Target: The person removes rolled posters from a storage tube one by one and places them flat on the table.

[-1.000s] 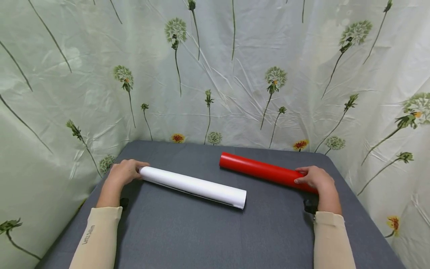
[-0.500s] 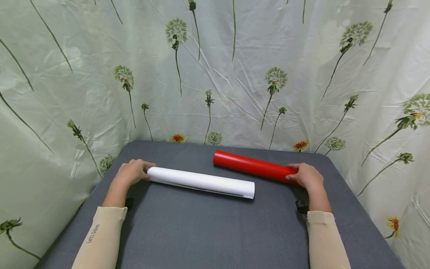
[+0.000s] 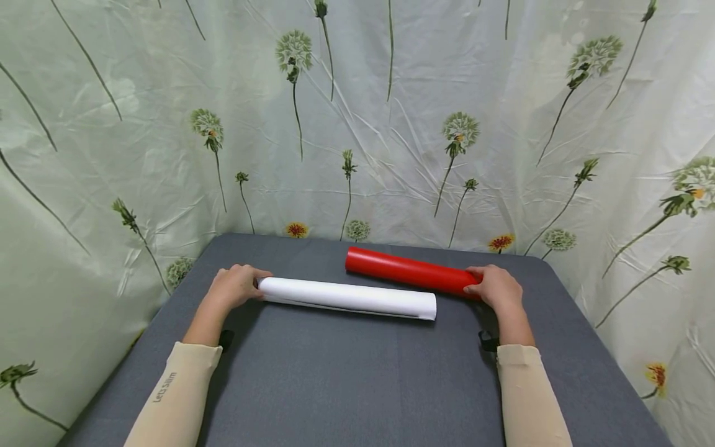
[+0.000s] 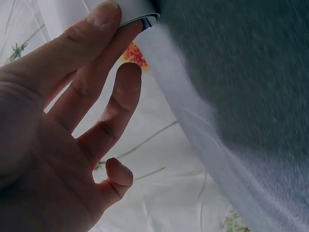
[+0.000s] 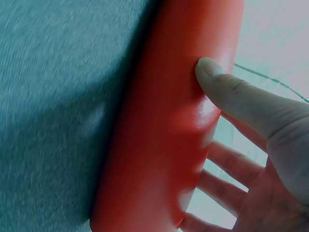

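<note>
A white rolled-up sheet [image 3: 346, 297] lies slanted across the middle of the grey table. At its left end my left hand [image 3: 237, 287] pinches the rim; in the left wrist view the thumb [image 4: 79, 41] and a finger hold the edge, while the other fingers are off it. Behind and to the right lies a red roll [image 3: 408, 270], smooth and slightly shiny. My right hand [image 3: 498, 287] grips it near its right end, thumb on one side and fingers round the other, as the right wrist view shows. That end is hidden by the hand in the head view.
The grey tabletop [image 3: 346, 385] stretches in front of both rolls. A pale curtain [image 3: 391, 124] printed with dandelions stands along the back and both sides of the table. The white roll's right end is close in front of the red roll.
Both hands have moved inward. The white roll has slid right, its right end swinging away from me. The red roll has shifted left and slightly back, so the two rolls now overlap sideways more.
</note>
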A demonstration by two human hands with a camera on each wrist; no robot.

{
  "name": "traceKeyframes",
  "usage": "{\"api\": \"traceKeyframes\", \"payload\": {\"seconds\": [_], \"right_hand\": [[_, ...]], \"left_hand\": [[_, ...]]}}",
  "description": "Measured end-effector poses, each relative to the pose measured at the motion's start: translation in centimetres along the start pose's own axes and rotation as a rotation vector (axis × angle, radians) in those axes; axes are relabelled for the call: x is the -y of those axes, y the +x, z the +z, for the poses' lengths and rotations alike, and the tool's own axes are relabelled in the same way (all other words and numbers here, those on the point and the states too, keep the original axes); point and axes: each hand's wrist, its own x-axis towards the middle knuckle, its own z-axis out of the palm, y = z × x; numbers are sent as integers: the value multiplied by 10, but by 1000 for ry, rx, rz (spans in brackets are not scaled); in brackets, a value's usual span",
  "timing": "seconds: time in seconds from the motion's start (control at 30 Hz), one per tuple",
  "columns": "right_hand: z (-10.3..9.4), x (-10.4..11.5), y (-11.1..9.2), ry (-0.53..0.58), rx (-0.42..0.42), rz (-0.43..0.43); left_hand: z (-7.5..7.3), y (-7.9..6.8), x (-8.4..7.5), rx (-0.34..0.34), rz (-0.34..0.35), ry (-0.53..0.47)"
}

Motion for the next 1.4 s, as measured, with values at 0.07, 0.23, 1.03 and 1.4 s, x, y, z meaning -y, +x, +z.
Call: {"api": "traceKeyframes", "payload": {"seconds": [0.07, 0.23, 1.03, 1.4], "right_hand": [[0, 4, 1, -1, -6, -4], [5, 10, 6, 6, -24, -3], [19, 51, 18, 17, -115, -87], [23, 71, 25, 20, -80, -95]], "left_hand": [[2, 2, -4, -4, 10, 15], [7, 4, -13, -30, 39, 36], [20, 9, -49, -97, 74, 75], [28, 10, -55, -155, 125, 89]]}}
